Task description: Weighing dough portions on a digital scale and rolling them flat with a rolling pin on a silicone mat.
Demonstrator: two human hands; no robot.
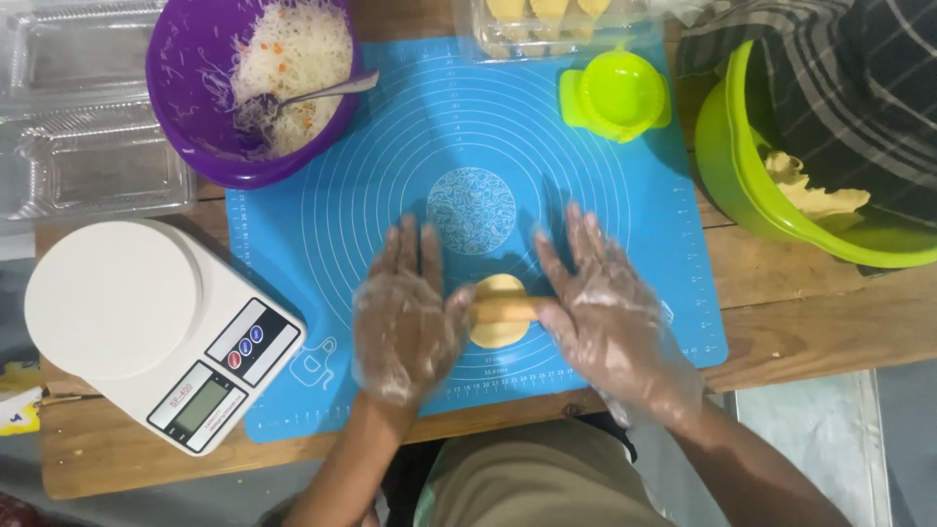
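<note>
A small round disc of pale yellow dough (498,334) lies on the blue silicone mat (381,176) near its front edge. A short wooden rolling pin (503,309) rests across the dough. My left hand (405,317) and my right hand (605,312), both in thin clear plastic gloves, lie flat with fingers spread and press on the two ends of the pin. Most of the pin is hidden under my palms.
A purple bowl (185,107) with shredded filling and a spoon stands at back left. A white kitchen scale (146,327) sits left of the mat. A green dumpling press (615,95), a clear tray of shaped pieces (527,34) and a green dough bowl (771,210) are at back right.
</note>
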